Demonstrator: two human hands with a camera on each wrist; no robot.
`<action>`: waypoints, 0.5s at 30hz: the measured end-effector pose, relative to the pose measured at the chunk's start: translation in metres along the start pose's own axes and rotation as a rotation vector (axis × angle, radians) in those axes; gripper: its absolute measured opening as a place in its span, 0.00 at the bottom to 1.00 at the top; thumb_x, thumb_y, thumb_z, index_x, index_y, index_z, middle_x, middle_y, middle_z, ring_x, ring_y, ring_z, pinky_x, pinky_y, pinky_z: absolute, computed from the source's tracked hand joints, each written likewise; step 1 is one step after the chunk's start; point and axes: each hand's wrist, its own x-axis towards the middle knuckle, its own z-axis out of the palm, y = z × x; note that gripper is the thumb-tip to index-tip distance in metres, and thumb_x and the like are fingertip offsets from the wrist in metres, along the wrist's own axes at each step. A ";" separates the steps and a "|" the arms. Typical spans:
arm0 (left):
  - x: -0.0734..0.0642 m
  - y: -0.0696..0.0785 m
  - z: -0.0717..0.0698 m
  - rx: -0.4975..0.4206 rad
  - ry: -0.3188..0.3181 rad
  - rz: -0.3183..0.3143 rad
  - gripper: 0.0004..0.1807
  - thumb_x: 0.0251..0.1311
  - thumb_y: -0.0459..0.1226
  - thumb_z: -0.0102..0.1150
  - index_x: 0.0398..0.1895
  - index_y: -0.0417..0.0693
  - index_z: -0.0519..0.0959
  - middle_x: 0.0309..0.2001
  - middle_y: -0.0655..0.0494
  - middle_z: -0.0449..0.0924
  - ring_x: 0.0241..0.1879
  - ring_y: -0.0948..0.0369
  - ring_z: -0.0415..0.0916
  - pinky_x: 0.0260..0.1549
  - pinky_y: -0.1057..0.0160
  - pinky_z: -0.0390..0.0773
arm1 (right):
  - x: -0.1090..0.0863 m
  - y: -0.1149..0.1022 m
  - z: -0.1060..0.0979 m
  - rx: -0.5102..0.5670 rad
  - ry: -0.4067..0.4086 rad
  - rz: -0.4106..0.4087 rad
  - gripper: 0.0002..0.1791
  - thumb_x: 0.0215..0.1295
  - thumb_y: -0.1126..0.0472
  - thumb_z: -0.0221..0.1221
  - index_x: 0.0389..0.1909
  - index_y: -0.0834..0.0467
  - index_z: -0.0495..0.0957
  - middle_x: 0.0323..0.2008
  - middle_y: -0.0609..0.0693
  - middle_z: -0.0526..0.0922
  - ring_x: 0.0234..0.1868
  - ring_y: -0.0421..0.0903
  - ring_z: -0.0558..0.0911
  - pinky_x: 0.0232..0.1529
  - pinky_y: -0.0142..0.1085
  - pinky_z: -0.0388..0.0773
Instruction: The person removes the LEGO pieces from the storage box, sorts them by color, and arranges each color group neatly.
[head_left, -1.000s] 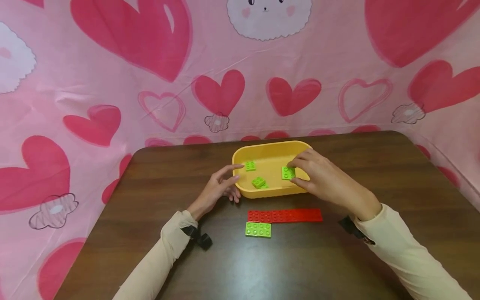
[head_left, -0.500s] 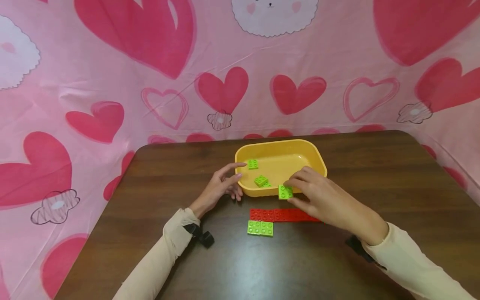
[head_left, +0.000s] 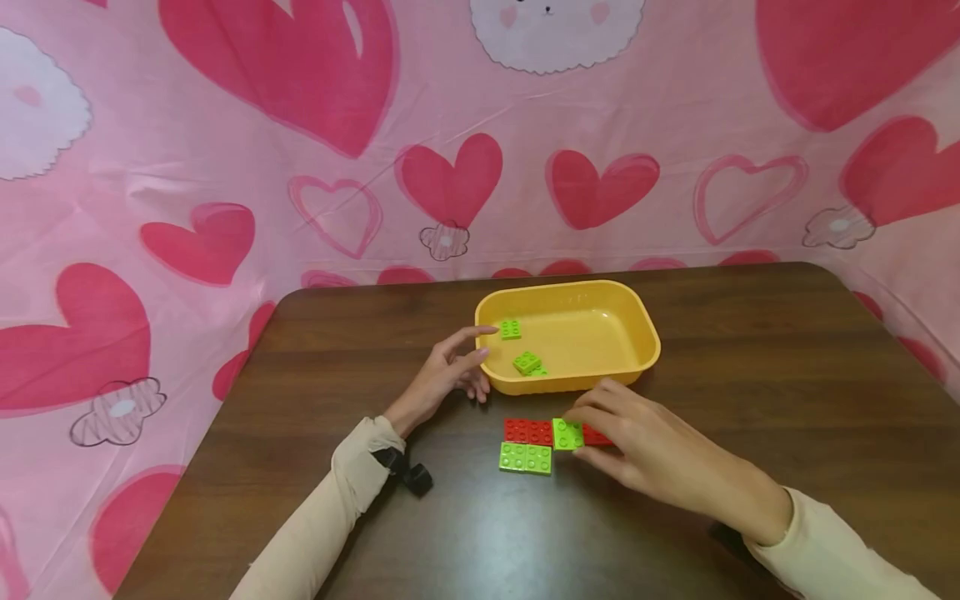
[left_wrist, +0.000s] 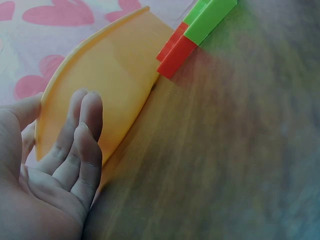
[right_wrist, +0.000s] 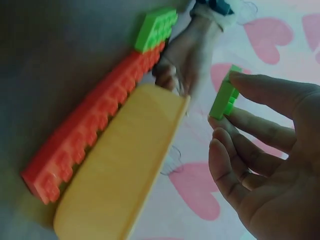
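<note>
My right hand (head_left: 667,450) pinches a green toy brick (head_left: 566,434) between thumb and fingers. In the head view that brick overlaps the long row of red bricks (head_left: 528,432); in the right wrist view it appears apart from the row. Two green bricks (head_left: 525,458) sit side by side along the near side of the row's left end. My left hand (head_left: 444,375) holds the left rim of the yellow tray (left_wrist: 107,65), index finger over the edge, other fingers against the outer wall. My right hand hides the row's right part.
Inside the tray, one green brick (head_left: 510,330) lies at the back left and another green brick (head_left: 527,362) rests partly over a further one nearer the front. All stand on a dark wooden table (head_left: 360,350). A pink heart-print cloth (head_left: 510,108) hangs behind its back edge.
My right hand has lifted the green brick out of the tray, over its front rim, and brought it toward me over the red row. My left hand stays at the tray's rim.
</note>
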 end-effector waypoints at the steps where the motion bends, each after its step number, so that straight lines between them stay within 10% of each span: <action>1: 0.000 0.000 0.001 -0.002 -0.002 0.000 0.23 0.75 0.41 0.52 0.70 0.52 0.69 0.23 0.40 0.81 0.19 0.52 0.80 0.19 0.60 0.78 | -0.002 -0.001 0.001 0.012 0.011 -0.005 0.23 0.49 0.61 0.77 0.47 0.55 0.83 0.43 0.41 0.79 0.45 0.36 0.74 0.42 0.31 0.79; 15: 0.000 0.001 0.000 0.000 0.006 -0.017 0.22 0.74 0.42 0.52 0.69 0.54 0.70 0.23 0.40 0.81 0.19 0.52 0.80 0.19 0.59 0.79 | -0.012 0.006 0.020 0.049 -0.118 0.084 0.17 0.55 0.59 0.74 0.46 0.54 0.84 0.43 0.41 0.78 0.45 0.36 0.73 0.43 0.34 0.80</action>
